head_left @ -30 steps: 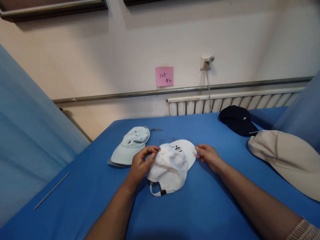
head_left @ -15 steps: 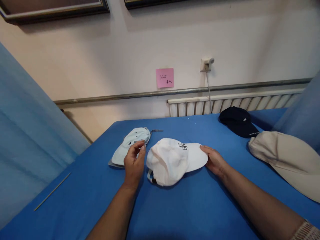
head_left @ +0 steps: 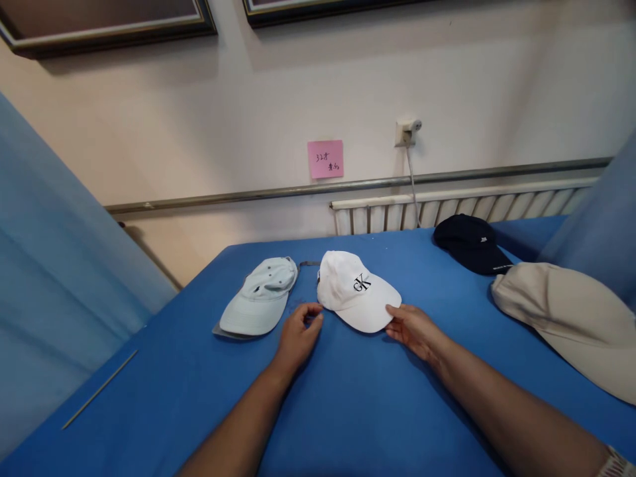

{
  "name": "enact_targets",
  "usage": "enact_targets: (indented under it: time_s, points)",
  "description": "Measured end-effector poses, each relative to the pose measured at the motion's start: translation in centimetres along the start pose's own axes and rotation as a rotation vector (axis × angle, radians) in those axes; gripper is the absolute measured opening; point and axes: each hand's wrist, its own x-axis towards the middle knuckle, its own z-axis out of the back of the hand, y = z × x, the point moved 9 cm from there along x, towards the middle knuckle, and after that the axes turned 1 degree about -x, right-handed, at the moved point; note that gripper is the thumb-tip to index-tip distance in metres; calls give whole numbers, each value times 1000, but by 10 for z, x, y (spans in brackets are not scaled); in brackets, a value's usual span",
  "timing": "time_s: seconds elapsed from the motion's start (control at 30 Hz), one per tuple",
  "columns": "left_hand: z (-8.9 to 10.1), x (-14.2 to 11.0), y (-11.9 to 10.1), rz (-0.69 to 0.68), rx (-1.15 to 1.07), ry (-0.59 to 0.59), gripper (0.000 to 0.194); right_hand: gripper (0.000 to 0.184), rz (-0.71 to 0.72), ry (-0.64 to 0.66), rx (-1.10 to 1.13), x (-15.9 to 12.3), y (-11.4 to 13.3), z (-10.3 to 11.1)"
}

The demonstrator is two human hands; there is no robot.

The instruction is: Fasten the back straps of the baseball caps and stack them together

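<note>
A white baseball cap [head_left: 342, 283] with black letters on its front stands crown up on the blue cloth, its brim facing right and toward me. My right hand [head_left: 410, 329] pinches the brim's right edge, thumb on top and fingers underneath. Just left of the brim is my left hand [head_left: 301, 331], fingers bent and parted from the thumb, holding nothing. Its fingertips are close to the white cap's lower left; whether they touch it I cannot tell. Farther left lies a pale blue baseball cap [head_left: 258, 301] on top of a grey one that shows only at the edge.
A navy cap [head_left: 470, 244] and a beige cap [head_left: 571, 318] lie at the right. On the left of the blue-covered table [head_left: 377, 411] is a thin stick [head_left: 99, 391]. Blue curtains [head_left: 44, 278] hang at both sides. A radiator [head_left: 462, 205] and metal rail run behind.
The white cap has turned so its lettered front faces me, and it is farther back and upright. My left hand has moved right and down, away from the pale blue cap.
</note>
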Motion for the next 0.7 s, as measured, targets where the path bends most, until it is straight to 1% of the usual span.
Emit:
enact_targets:
  time_s: [0.07, 0.17, 0.23, 0.33, 0.43, 0.5, 0.6, 0.63, 0.7]
  points:
    - [-21, -2, 15, 121, -89, 69, 26, 14, 21, -20, 27, 1, 3, 1]
    - [-52, -8, 29, 307, -347, 94, 33, 14, 82, -35, 126, 6, 9, 2]
    - [-73, -9, 27, 389, -499, 109, 40, 15, 139, -24, 177, 11, 14, 2]
    - [-104, -1, 16, 449, -630, 142, 45, 19, 235, -4, 212, 18, 22, 4]
    - [-130, 17, 7, 452, -741, 135, 36, 21, 304, -4, 228, 24, 29, 9]
    - [-140, 30, 4, 408, -749, 85, 34, 21, 339, -23, 239, 28, 34, 15]
    - [-148, 42, 4, 292, -648, 35, 46, 20, 415, -107, 274, 36, 51, 32]
    - [-150, 43, 4, 253, -604, 46, 48, 19, 447, -145, 292, 40, 60, 40]
    - [-156, 44, 5, 192, -535, 103, 47, 16, 503, -216, 328, 50, 79, 57]
